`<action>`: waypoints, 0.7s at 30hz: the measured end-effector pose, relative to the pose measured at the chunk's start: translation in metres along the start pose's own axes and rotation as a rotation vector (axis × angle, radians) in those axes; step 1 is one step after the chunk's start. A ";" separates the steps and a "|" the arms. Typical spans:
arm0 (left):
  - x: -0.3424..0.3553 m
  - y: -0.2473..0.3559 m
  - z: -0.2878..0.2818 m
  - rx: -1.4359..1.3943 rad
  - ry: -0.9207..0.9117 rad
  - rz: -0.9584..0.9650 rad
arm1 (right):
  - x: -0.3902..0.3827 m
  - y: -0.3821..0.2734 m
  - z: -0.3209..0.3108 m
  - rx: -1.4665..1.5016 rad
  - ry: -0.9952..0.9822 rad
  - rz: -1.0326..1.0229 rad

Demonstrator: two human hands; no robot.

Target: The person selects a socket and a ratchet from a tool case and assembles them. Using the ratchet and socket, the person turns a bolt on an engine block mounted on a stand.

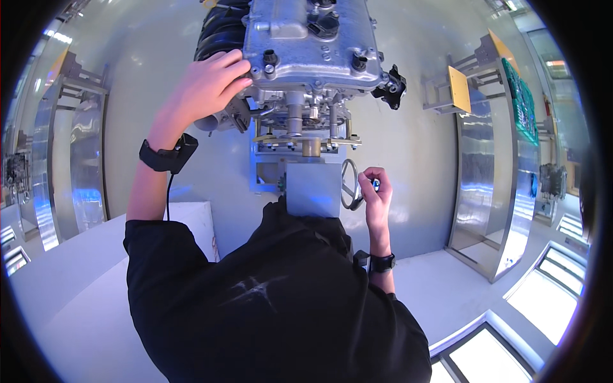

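Note:
A silver metal engine with a cast valve cover stands in front of me on a stand. My left hand lies on the near left corner of that cover, beside the black intake manifold. Its fingers are stretched over the edge and hold nothing. Lower and to the right, my right hand is closed around the crank handle of a handwheel. The wheel is mounted at the right side of a grey box on the stand, close to my body. My fingers mostly hide the handle.
A metal frame table stands at the right, with a yellow panel and a green board. Another metal frame is at the left. A white low wall or block lies left of me. A cable hangs from my left wrist device.

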State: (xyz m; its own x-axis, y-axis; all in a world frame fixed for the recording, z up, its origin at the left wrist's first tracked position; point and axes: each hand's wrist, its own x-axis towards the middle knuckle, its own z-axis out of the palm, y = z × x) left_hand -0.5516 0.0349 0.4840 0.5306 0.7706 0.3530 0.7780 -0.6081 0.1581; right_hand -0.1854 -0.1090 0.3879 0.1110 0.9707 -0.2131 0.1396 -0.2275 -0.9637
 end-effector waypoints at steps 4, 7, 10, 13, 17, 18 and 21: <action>0.002 0.002 0.005 -0.063 -0.088 -0.085 | 0.000 0.001 0.000 -0.004 0.005 0.008; 0.003 0.001 0.009 -0.030 -0.048 -0.083 | -0.002 0.004 0.001 0.020 0.027 -0.001; 0.001 0.004 0.004 -0.047 0.009 -0.074 | -0.005 -0.008 0.007 0.043 0.037 0.031; 0.001 0.004 0.006 -0.041 0.030 -0.052 | -0.002 0.001 0.005 -0.028 0.046 -0.063; -0.001 -0.005 0.006 0.095 -0.106 -0.067 | -0.001 0.011 -0.001 -0.013 0.019 -0.014; -0.002 -0.002 0.003 0.101 -0.106 -0.067 | -0.002 0.012 -0.002 -0.019 0.010 -0.017; -0.001 0.008 -0.004 0.020 -0.014 -0.068 | 0.001 0.014 -0.003 -0.045 -0.008 -0.026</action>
State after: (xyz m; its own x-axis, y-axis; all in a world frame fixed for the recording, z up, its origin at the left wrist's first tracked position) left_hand -0.5471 0.0281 0.4880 0.4805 0.8129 0.3290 0.8190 -0.5501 0.1630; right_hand -0.1800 -0.1109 0.3747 0.0987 0.9768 -0.1899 0.1865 -0.2056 -0.9607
